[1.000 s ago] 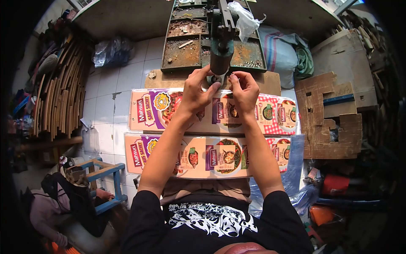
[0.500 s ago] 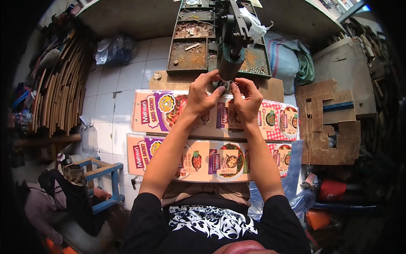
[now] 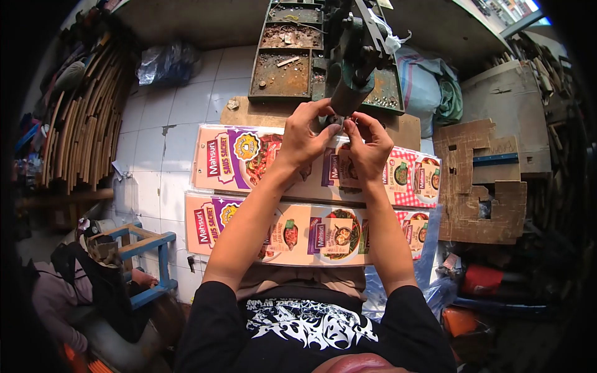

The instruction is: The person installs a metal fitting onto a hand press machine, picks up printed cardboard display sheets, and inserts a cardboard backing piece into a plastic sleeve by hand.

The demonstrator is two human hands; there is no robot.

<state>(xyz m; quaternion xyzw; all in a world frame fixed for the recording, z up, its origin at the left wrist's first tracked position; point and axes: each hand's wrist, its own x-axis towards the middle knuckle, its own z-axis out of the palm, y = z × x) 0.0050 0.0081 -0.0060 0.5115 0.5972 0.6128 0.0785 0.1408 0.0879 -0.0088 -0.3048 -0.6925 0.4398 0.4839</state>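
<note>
Under the cylindrical head of a dark green metal press (image 3: pixel 352 90), my two hands meet at its small round die. My left hand (image 3: pixel 309 133) curls there, thumb and index finger close together at the die's left; anything between them is too small to name. At the right side of the die my right hand (image 3: pixel 371 144) is pinched, its fingertips on something tiny that I cannot make out. Beneath my wrists lies a printed board (image 3: pixel 239 158) with food pictures, its far edge near the die. A second similar board (image 3: pixel 298 236) lies nearer my body, under my forearms.
Divided metal trays (image 3: pixel 281 74) with small metal parts flank the press. A wooden board (image 3: pixel 249 114) lies below it. Brown strips (image 3: pixel 81 133) are stacked at left, near a blue stool frame (image 3: pixel 163 267) and a seated person (image 3: pixel 59 304). Cut brown sheets (image 3: pixel 466 205) and sacks (image 3: pixel 420 84) are at right.
The view has shifted, so the press and trays appear farther right. My right hand's fingertips have come closer to my left hand at the die.
</note>
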